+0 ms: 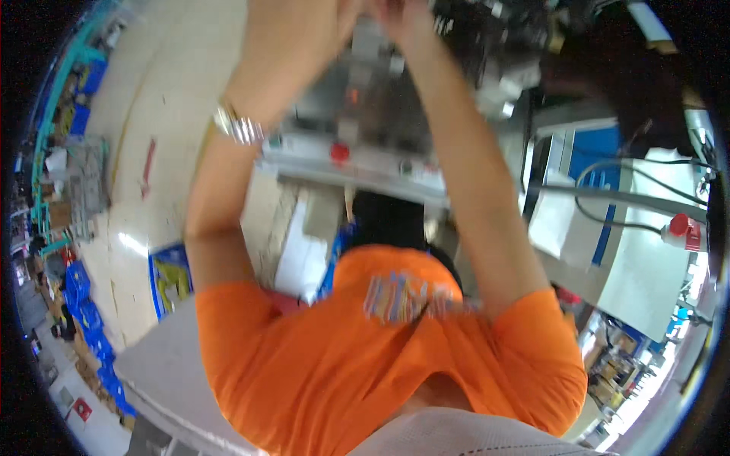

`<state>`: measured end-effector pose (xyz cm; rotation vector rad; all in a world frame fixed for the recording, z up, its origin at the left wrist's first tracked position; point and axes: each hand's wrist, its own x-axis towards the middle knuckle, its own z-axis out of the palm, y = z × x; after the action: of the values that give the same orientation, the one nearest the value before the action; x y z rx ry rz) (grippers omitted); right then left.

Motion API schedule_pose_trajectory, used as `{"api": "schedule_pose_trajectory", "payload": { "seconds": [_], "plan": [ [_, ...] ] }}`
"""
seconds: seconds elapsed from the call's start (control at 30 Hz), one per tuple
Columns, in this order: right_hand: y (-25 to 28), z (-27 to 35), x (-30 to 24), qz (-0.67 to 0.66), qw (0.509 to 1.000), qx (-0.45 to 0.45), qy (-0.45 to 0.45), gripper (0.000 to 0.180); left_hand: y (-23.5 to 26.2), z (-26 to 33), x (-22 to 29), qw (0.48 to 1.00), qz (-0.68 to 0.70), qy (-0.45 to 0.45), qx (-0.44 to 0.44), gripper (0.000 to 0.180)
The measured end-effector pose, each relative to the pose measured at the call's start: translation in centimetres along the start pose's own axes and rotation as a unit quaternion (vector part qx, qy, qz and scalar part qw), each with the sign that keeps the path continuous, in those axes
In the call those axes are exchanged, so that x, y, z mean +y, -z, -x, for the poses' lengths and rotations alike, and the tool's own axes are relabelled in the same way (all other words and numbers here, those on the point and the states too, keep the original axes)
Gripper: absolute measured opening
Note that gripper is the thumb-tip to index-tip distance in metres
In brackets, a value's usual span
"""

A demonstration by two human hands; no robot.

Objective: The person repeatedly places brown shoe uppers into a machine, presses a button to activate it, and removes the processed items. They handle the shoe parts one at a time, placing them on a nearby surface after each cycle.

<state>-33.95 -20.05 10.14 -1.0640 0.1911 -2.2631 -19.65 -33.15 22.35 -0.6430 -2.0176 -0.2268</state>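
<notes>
Both my arms reach forward, up to the top edge of the head view. My left hand (pixel 308 30), with a silver watch (pixel 238 125) at its wrist, is cut off by the edge, so its fingers are out of sight. Close beside it, my right hand (pixel 403 19) is smeared by motion and partly cut off. Whether either holds anything I cannot make out. Beneath the hands lies a dark, blurred work surface of a machine (pixel 376 110). Its pale front edge (pixel 372 175) carries a red button (pixel 339 153).
Dark machine parts with small pale blocks (pixel 517 76) stand at the right. A red-and-white button box (pixel 684 232) hangs on a cable further right. On the left floor sits a blue crate (pixel 171 281) with yellowish contents. Blue bins (pixel 87 315) line the far left.
</notes>
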Motion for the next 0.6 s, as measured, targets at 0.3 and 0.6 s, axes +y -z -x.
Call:
{"api": "schedule_pose_trajectory", "payload": {
  "seconds": [0.3, 0.6],
  "plan": [
    [2.3, 2.0, -1.1, 0.041, 0.928, 0.363, 0.065, 0.033, 1.3, -2.2, 2.1, 0.991, 0.018, 0.08, -0.101, 0.058],
    [2.9, 2.1, -0.4, 0.028, 0.931, 0.357, 0.07, 0.032, 1.2, -2.6, 1.8, 0.992, 0.007, 0.08, -0.093, 0.051]
  ]
}}
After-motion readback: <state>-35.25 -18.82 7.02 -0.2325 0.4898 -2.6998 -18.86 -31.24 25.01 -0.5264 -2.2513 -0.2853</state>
